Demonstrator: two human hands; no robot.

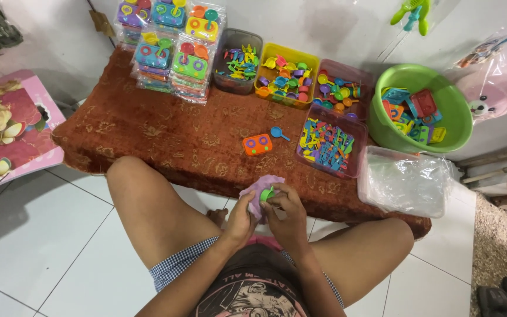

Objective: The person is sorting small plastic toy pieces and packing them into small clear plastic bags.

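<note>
Your left hand point(243, 218) grips a small purple piece point(255, 194), perhaps a toy plate, though the view is too small to be sure. Your right hand point(286, 212) pinches a little green toy point(267, 194) against it, near you above your lap. Farther off on the brown mat point(148, 126) lie an orange toy stove point(257, 144) and a blue spoon point(279, 134), with a green basin point(453, 105) at the right.

— What colour is the rug point(148, 126)?
— Rust-brown, with a pale gold leaf pattern.
— And the things on it?
— Orange stove point(257, 144), green basin point(454, 111), yellow box point(311, 56). Left of it, a pink butterfly-print board point(7, 129).
</note>
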